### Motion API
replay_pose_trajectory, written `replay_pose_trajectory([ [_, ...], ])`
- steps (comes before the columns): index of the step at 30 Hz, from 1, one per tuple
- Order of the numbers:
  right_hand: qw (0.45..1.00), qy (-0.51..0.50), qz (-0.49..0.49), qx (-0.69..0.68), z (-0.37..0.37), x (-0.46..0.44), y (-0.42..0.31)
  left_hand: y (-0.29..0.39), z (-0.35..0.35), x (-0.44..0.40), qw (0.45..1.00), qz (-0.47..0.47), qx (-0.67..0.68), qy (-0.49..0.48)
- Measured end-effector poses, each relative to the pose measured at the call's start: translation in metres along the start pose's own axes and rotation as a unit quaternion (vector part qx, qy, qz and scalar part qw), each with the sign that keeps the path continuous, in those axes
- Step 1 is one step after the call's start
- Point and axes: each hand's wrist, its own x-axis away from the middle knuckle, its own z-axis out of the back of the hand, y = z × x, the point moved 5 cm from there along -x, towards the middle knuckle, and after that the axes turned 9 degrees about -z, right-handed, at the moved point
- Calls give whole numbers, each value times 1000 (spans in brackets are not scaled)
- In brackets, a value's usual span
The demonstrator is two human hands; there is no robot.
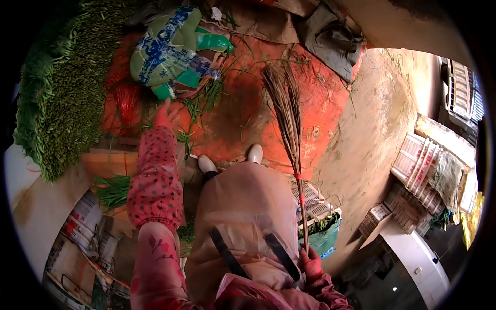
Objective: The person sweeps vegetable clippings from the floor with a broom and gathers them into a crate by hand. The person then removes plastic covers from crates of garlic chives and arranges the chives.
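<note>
My right hand (311, 264) is closed around the handle of a long straw broom (289, 119). The broom's bristles point away from me over the orange-red floor sheet (232, 121). My left hand (165, 114) is stretched forward, its fingers apart and nothing visible in them. Just beyond its fingertips lies a padded green cushion (168, 46) with blue lettering and green tape; whether they touch I cannot tell. Loose green stalks (209, 95) are scattered on the sheet beside the left hand. A patterned sleeve cover (157, 175) covers the left forearm.
A tall stack of green stalks (72, 88) rises at the left, with a red net bag (125, 101) beside it. A green-lined crate (323, 232) stands by the broom handle. Plastic crates (418, 165) are piled on the right. A dark cloth (333, 39) lies at the sheet's far edge.
</note>
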Motion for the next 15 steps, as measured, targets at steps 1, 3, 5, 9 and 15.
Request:
replay_pose_trajectory([
  [1, 999, 3, 20, 41, 3, -9, -3, 0, -5, -9, 1000, 2, -4, -1],
  [3, 996, 8, 63, 67, 5, -21, -10, 1, -11, -18, 998, 7, 41, 49],
  [5, 991, 0, 83, 105, 5, -30, -32, 4, -18, -31, 996, 30, 71, 50],
  [9, 987, 0, 121, 108, -4, -47, -103, 26, -36, -34, 993, 30, 116, 22],
  [15, 969, 21, 162, 186, -6, -74, -126, 90, -38, -31, 985, -13, 162, 59],
])
